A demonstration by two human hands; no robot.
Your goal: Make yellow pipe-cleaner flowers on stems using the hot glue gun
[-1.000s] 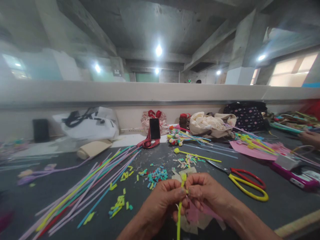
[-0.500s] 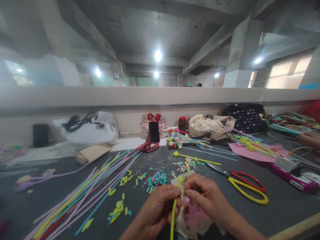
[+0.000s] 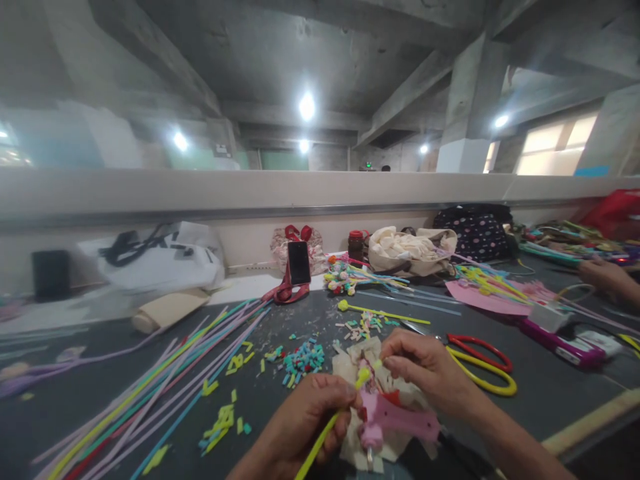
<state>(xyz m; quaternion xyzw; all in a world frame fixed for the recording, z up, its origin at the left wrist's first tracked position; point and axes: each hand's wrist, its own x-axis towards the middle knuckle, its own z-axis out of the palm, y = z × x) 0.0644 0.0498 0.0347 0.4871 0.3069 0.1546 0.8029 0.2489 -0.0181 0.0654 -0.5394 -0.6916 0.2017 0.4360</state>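
My left hand [image 3: 315, 407] is closed round a thin yellow stem [image 3: 320, 443] that slants up to a small yellow lump at its tip. Just right of that tip, my right hand [image 3: 417, 370] pinches a small yellow piece [image 3: 378, 364], now apart from the stem. A pink glue gun [image 3: 400, 419] lies below and between the hands on crumpled pale paper [image 3: 345, 365], its nozzle end hard to make out. Beyond the hands lies another yellow stem [image 3: 390, 313] with a rounded head. Scissors [image 3: 483, 360] with red and yellow handles rest near my right wrist.
Small cut pieces [image 3: 305, 359] in blue, red and yellow are scattered left of my hands. Long coloured stems [image 3: 150, 393] cover the left side. A bunch of small flowers [image 3: 343, 275], a phone [image 3: 299, 262] and bags stand behind. Another person's hand [image 3: 607, 277] is at far right.
My hands have moved apart, the right one going up and right with the small yellow piece. The stem now tilts more, and the pink glue gun shows more fully.
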